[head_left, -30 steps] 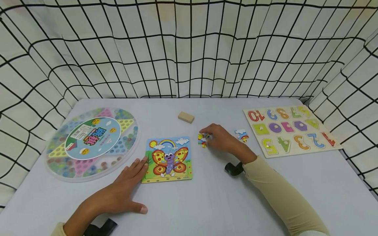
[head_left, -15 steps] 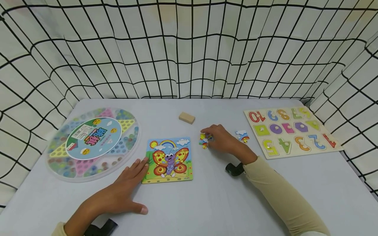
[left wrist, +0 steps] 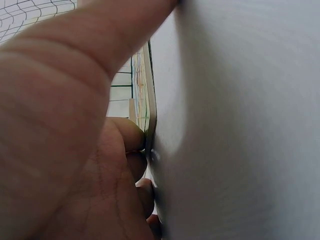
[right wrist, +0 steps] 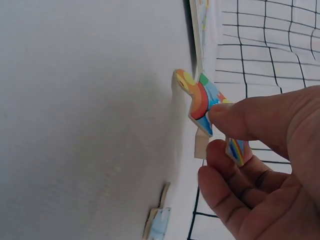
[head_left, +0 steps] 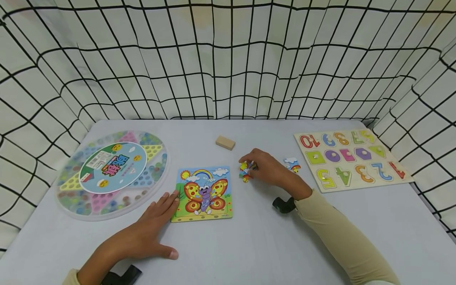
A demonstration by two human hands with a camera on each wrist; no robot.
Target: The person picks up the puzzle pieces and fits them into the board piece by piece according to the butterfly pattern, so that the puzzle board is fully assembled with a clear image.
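My left hand point(head_left: 146, 227) lies flat, its straight fingertips touching the left edge of a square butterfly picture puzzle point(head_left: 204, 194). In the left wrist view, the fingers point(left wrist: 131, 135) meet the board's thin side. To the right of the board, my right hand point(head_left: 270, 170) pinches a colourful jigsaw piece point(head_left: 244, 171) between thumb and fingers. The right wrist view has this jigsaw piece point(right wrist: 200, 100) tilted off the white cloth. A rainbow-striped part point(right wrist: 234, 151) shows behind the thumb; whether it belongs to a second piece, I cannot tell. Another jigsaw piece point(head_left: 292, 163) lies right of the wrist.
Beyond the puzzle is a small wooden block point(head_left: 225, 142). At the left lies a round marble board game point(head_left: 112, 174); at the right, a number-and-shape peg board point(head_left: 350, 158). Black-lined netting point(head_left: 228, 79) surrounds the white table point(head_left: 249, 245).
The fingers of my right hand have shifted slightly, and the pinched jigsaw piece has turned a little. My left hand and the butterfly puzzle stay put.
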